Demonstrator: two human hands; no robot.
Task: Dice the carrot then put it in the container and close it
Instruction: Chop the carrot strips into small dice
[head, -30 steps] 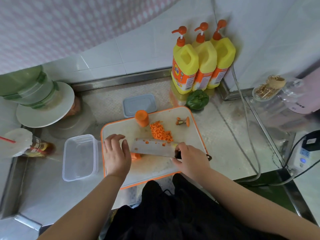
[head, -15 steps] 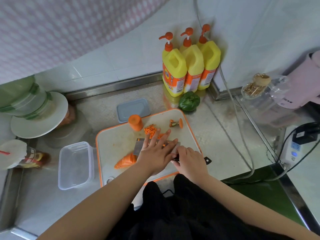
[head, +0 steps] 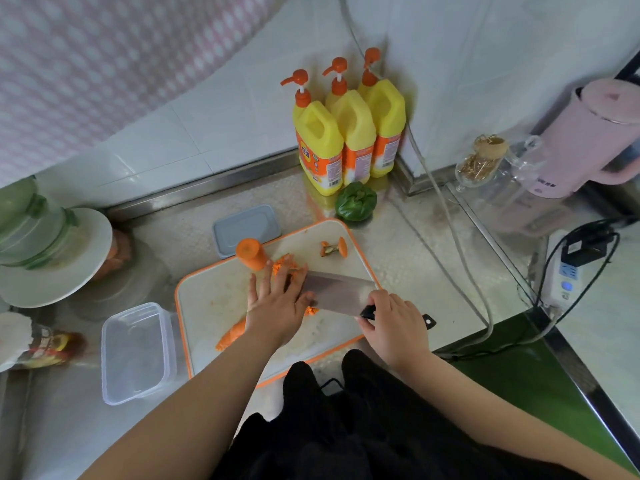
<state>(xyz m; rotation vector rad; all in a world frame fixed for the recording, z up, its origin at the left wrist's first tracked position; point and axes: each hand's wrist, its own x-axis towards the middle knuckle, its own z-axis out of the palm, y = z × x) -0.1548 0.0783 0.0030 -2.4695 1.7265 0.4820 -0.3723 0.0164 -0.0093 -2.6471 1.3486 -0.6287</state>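
At the centre of the frame the right hand [head: 394, 327] has its grip clenched round the black handle of the cleaver [head: 337, 292], blade flat over the cutting board [head: 214, 299]. The left hand [head: 280, 303] lies released, fingers straight, touching the blade and the diced carrot [head: 282, 263]. A carrot piece [head: 231, 336] lies lower left of that hand, a stub [head: 251, 252] stands above. The container [head: 135, 353] sits left of the board on the surface, its lid [head: 246, 228] above.

Lighting was soft, even daylight; shadows faint. Mild glare showed on the steel counter [head: 408, 271]. Wide-angle distortion bent the wall tiles [head: 194, 133]; edges appeared slightly blurred.
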